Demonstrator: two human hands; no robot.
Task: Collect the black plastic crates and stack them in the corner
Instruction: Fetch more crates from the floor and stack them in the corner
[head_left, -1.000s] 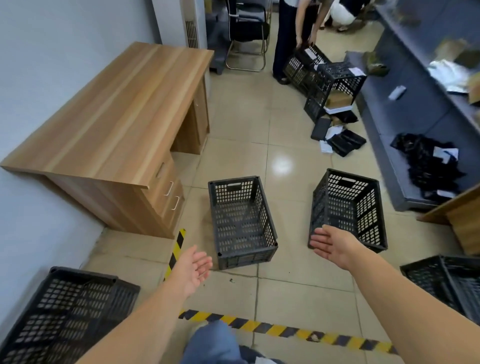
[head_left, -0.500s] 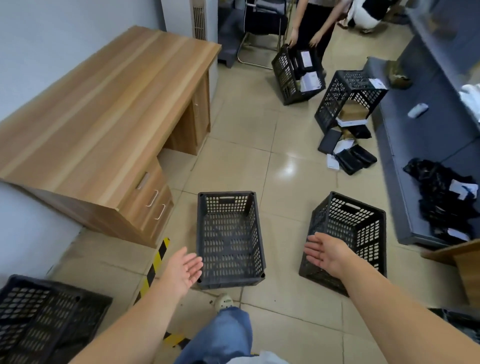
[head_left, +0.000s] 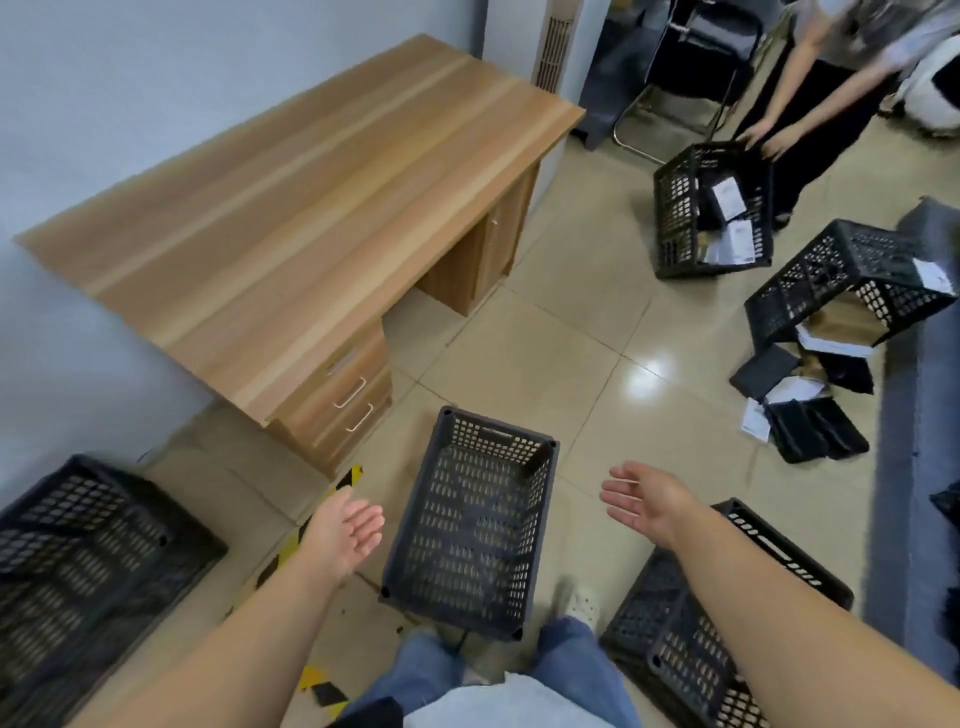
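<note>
Head view: both hands reach forward with palms open and fingers spread, holding nothing. The left hand (head_left: 347, 530) hangs just left of an empty black crate (head_left: 470, 535) that stands upright on the tiled floor (head_left: 530, 364), and the right hand (head_left: 644, 501) hangs to the right of the same crate, neither touching it. The crate sits near, directly ahead of the person's jeans-clad legs (head_left: 576, 670).

A second black crate (head_left: 691, 639) lies tilted at the near right, partly under the right forearm. A third crate (head_left: 88, 566) sits at the near left by the wall, beside yellow-and-black floor tape (head_left: 317, 525). The wooden desk (head_left: 291, 218) stands along the left wall, its drawers facing the floor tape.

Farther right, an overturned crate (head_left: 844, 280) has boxes and papers spilled beneath it, and another person's hands (head_left: 763, 143) hold the rim of a tilted crate (head_left: 711, 213) containing packets. A folding chair (head_left: 691, 67) stands at the far end.
</note>
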